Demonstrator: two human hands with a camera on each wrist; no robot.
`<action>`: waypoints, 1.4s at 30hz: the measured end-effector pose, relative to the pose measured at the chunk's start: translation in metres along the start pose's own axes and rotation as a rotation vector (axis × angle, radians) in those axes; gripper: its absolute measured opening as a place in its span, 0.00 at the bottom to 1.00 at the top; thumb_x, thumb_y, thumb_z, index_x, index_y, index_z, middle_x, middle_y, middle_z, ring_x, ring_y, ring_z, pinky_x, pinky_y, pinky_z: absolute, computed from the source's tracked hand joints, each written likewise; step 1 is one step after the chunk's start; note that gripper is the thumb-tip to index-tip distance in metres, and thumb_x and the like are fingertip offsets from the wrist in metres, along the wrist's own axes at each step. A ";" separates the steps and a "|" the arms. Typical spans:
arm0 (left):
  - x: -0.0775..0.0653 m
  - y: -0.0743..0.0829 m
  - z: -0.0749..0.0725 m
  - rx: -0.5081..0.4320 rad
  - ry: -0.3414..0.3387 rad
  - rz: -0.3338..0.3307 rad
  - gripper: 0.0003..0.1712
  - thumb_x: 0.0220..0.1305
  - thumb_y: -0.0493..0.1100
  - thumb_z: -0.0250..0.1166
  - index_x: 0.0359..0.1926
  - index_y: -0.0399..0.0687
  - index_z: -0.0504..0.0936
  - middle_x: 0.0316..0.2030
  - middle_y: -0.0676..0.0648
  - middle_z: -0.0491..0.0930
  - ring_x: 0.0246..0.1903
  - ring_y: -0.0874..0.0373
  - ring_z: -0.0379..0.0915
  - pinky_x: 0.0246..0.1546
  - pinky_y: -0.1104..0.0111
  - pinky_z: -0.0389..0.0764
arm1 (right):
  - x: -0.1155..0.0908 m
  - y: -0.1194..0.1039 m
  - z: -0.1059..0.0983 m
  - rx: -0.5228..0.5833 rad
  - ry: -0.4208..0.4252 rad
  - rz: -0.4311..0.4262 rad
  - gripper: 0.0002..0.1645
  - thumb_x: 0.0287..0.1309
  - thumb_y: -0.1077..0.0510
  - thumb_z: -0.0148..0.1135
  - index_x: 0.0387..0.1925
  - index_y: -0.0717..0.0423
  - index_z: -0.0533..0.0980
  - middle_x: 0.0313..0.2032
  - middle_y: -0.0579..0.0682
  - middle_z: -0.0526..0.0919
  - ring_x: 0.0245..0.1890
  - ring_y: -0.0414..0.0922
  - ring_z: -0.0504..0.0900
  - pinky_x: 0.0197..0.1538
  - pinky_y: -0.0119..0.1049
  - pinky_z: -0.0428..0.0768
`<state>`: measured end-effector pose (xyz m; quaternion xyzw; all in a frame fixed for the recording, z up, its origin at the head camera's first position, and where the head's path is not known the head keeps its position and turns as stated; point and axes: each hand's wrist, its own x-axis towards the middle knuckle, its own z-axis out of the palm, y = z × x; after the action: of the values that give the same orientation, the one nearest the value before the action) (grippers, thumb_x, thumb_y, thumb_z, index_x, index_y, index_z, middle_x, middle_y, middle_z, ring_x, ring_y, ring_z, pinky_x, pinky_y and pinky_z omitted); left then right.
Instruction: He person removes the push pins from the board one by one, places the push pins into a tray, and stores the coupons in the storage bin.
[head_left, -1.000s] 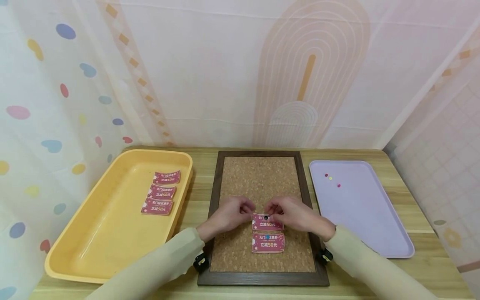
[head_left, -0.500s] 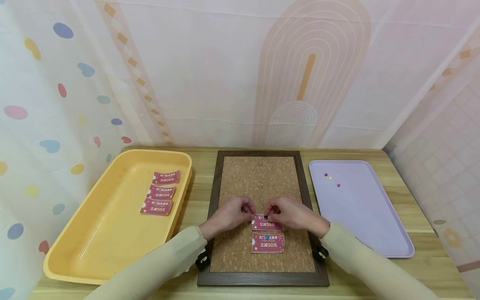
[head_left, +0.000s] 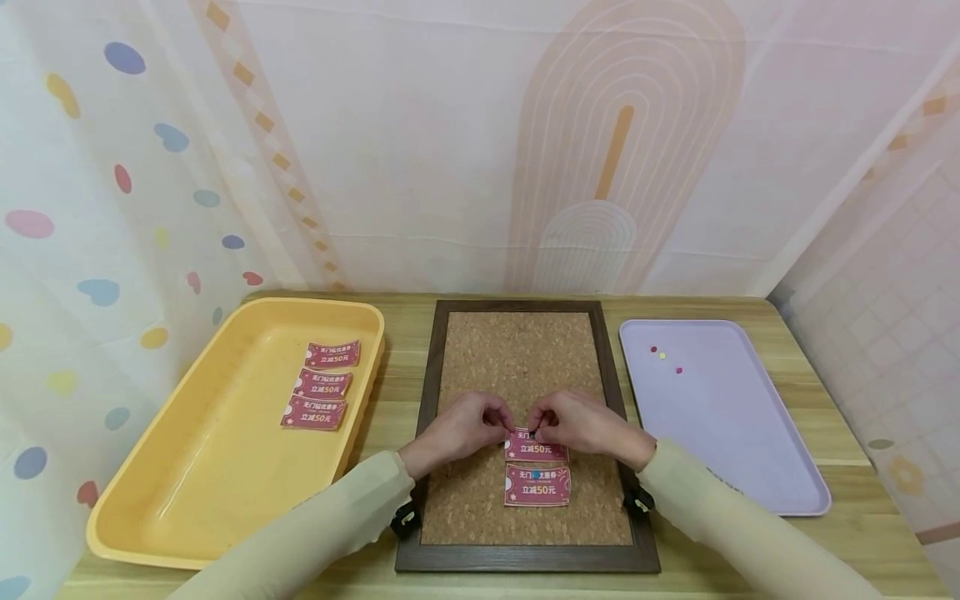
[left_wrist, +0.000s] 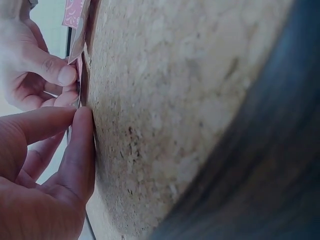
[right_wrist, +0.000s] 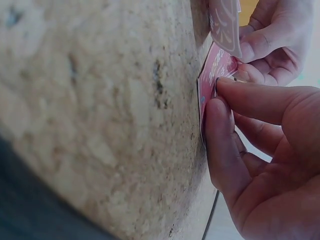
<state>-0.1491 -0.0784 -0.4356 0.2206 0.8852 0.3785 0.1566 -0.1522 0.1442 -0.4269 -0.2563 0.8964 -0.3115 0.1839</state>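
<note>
A framed corkboard (head_left: 522, 354) lies on the table with two red paper coupons on it, one above the other. My left hand (head_left: 461, 425) pinches the upper coupon (head_left: 537, 452) at its upper left corner, between thumb and index finger. At that coupon's top edge, my right hand (head_left: 583, 425) pinches a small black pushpin (head_left: 532, 434), mostly covered by the fingertips. The pin's point is hidden. The lower coupon (head_left: 537, 493) has a blue pushpin (head_left: 536, 474) near its top middle. In the right wrist view, the upper coupon (right_wrist: 215, 70) lies close against the cork.
To the left stands a yellow tray (head_left: 187, 392) holding three more coupons (head_left: 325, 384). A lilac tray (head_left: 738, 425) at the right holds three small pins, two dark pink and one yellow pin (head_left: 662, 356). A patterned curtain (head_left: 420, 150) hangs behind the table.
Both hands stay at the upper coupon with hardly any shift. The right fingertips now cover more of the black pushpin than before. The trays and their contents keep their places.
</note>
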 end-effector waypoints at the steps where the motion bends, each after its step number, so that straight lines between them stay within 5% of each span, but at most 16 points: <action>1: 0.000 0.000 0.000 0.000 -0.002 -0.004 0.07 0.59 0.32 0.71 0.34 0.49 0.88 0.27 0.56 0.83 0.28 0.65 0.73 0.30 0.71 0.73 | 0.000 0.000 0.000 0.003 0.000 -0.002 0.06 0.63 0.65 0.70 0.33 0.50 0.85 0.28 0.40 0.82 0.25 0.36 0.74 0.31 0.32 0.71; 42: 0.002 0.003 0.003 0.084 0.015 -0.015 0.05 0.57 0.35 0.75 0.31 0.50 0.91 0.28 0.57 0.87 0.29 0.66 0.73 0.32 0.70 0.73 | 0.004 0.000 0.002 -0.010 -0.042 0.020 0.06 0.63 0.65 0.69 0.31 0.52 0.83 0.24 0.39 0.79 0.22 0.35 0.73 0.27 0.31 0.69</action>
<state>-0.1489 -0.0742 -0.4357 0.2173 0.9030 0.3416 0.1436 -0.1544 0.1411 -0.4289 -0.2548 0.8964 -0.2994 0.2046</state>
